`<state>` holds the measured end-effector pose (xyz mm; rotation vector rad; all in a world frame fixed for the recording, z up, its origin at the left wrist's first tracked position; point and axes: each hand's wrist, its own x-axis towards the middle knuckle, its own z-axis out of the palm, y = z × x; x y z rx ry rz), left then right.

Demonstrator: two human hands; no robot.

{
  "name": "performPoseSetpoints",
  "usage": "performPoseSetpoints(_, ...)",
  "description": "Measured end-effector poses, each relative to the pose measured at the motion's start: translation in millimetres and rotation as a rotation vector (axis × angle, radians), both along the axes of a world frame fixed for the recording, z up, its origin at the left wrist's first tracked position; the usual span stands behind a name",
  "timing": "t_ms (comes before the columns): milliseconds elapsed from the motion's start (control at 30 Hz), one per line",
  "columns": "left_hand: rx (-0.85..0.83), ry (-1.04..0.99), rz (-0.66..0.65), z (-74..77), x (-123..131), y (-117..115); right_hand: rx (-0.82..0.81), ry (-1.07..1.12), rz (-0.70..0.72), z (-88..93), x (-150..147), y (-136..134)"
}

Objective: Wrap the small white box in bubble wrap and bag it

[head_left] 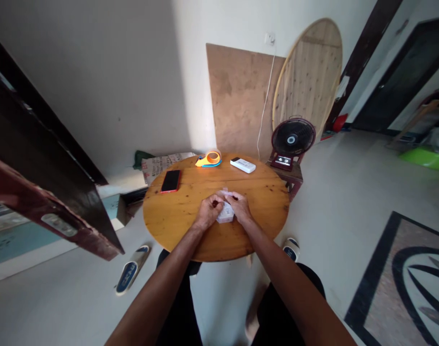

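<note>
A small whitish box (225, 214) with printed marks on its near side stands on the round wooden table (179, 216), between my two hands. My left hand (208, 210) is at its left side, thumb and fingers pinched together at its upper part. From the right, my right hand (240, 206) pinches the box near the top with bent fingers. A pale flap-like piece shows at the fingertips of both hands. My fingers hide much of the box's top, so I cannot tell whether it is open.
On the table lie a dark-screened phone (171, 181) with a red edge, an orange and blue tape dispenser (209, 158) and a white oblong device (243, 165). A fan (293, 139) stands on a stool (294, 175) at the right. Slippers (131, 270) lie on the floor.
</note>
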<state>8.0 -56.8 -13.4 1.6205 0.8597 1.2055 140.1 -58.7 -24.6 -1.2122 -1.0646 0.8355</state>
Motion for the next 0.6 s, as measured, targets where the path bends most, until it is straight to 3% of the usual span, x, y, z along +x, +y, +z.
performPoseSetpoints(167,0.025,0.012,0.091,-5.2,6.2,-5.1,-0.010,0.039,0.059,7.8,0.7,-7.9)
performPoseSetpoints(400,0.136,0.146,0.268,0.2,7.3,-14.9,-0.030,-0.014,0.213,30.1,7.7,-25.9)
performPoseSetpoints(500,0.226,0.186,0.326,0.9,6.4,-18.4,-0.029,-0.099,0.221,32.8,8.5,-30.5)
performPoseSetpoints(600,0.195,0.163,0.381,-1.2,6.5,-17.4,-0.010,-0.142,0.205,32.2,8.8,-33.9)
